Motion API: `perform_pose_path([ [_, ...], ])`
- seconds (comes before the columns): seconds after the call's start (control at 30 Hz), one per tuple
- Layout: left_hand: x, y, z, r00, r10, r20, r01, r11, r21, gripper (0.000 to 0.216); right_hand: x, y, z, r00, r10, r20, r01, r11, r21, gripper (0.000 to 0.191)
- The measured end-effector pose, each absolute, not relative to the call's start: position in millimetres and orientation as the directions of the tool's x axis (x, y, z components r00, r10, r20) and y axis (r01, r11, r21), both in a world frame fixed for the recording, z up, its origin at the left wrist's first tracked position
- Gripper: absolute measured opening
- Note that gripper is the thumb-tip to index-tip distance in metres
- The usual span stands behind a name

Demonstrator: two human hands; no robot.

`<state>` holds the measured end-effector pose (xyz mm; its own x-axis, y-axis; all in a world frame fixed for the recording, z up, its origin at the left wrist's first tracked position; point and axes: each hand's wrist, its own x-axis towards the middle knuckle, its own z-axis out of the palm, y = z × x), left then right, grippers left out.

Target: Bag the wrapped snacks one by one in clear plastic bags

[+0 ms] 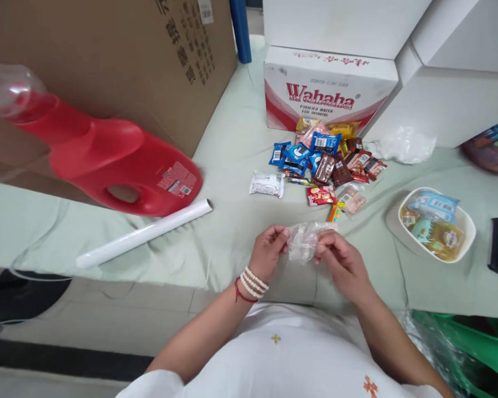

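A crumpled clear plastic bag (302,243) is stretched between my two hands near the table's front edge. My left hand (270,249) pinches its left side, with beaded bracelets and a red cord on the wrist. At the right side, my right hand (341,261) grips it between thumb and fingers. Just beyond lies a heap of wrapped snacks, with blue packets (296,157), brown packets (326,167) and a red packet (321,195). A white packet (266,184) lies apart on the left of the heap.
A white bowl (392,218) of packaged snacks stands to the right. Behind the heap is a Wahaha carton (332,88). On the left are a red bottle (108,149), a white tube (145,235) and a large cardboard box (128,61). White crumpled plastic (410,145) lies at the back right.
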<state>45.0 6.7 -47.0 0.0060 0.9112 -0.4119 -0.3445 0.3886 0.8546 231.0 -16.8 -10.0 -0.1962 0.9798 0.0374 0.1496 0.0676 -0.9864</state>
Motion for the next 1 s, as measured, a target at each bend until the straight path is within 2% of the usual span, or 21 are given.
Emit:
perform_pose_path([
  [0.1,41.7,12.1,-49.0,-0.114,0.899,-0.424,-0.461,0.33,0.823,0.045,245.9,-39.2,-12.1,-0.068,0.974,0.218,0.424,0.226,-0.877,0.011],
  [0.2,36.6,16.6,-44.7,-0.106,0.899,-0.425,-0.531,0.31,0.788,0.045,261.6,-69.9,-23.7,-0.08,0.957,0.28,0.552,0.276,-0.787,0.01],
  [0.27,32.3,18.9,-41.4,-0.087,0.9,-0.428,-0.56,0.311,0.768,0.045,274.1,-88.5,-34.3,-0.052,0.974,0.219,0.57,0.209,-0.795,0.011],
  [0.37,23.0,20.3,-40.4,-0.066,0.908,-0.414,-0.552,0.313,0.773,0.043,302.2,-105.9,-46.9,0.147,0.987,0.07,0.522,-0.017,-0.853,0.009],
  [0.47,12.6,17.9,-43.7,-0.033,0.923,-0.383,-0.452,0.328,0.83,0.039,341.1,-105.9,-50.3,0.374,0.927,-0.034,0.458,-0.216,-0.862,0.01],
  [0.53,8.2,14.6,-46.5,0.008,0.939,-0.344,-0.349,0.325,0.879,0.038,366.0,-95.7,-46.7,0.424,0.904,-0.053,0.522,-0.292,-0.801,0.016],
  [0.63,8.9,9.9,-49.5,0.093,0.95,-0.299,-0.237,0.312,0.92,0.036,383.6,-69.8,-29.7,0.358,0.933,0.04,0.739,-0.257,-0.623,0.021],
  [0.73,15.4,7.4,-49.0,0.086,0.955,-0.283,-0.202,0.295,0.934,0.037,362.0,-43.7,-1.6,0.276,0.892,0.357,0.875,-0.08,-0.477,0.022],
  [0.8,19.8,6.2,-45.8,0.043,0.964,-0.261,-0.193,0.264,0.945,0.038,328.1,-31.6,15.2,0.199,0.82,0.536,0.876,0.097,-0.473,0.021],
  [0.83,21.5,5.5,-43.5,0.03,0.969,-0.247,-0.185,0.248,0.951,0.038,308.2,-26.9,20.7,0.132,0.819,0.558,0.844,0.203,-0.497,0.019],
  [0.9,23.5,3.3,-38.4,0.027,0.976,-0.217,-0.164,0.218,0.962,0.038,268.5,-18.0,23.5,-0.053,0.867,0.495,0.71,0.382,-0.592,0.02],
  [1.0,23.2,-0.8,-33.3,0.042,0.982,-0.186,-0.142,0.191,0.971,0.036,224.3,-2.3,10.7,-0.297,0.871,0.39,0.528,0.491,-0.694,0.02],
])
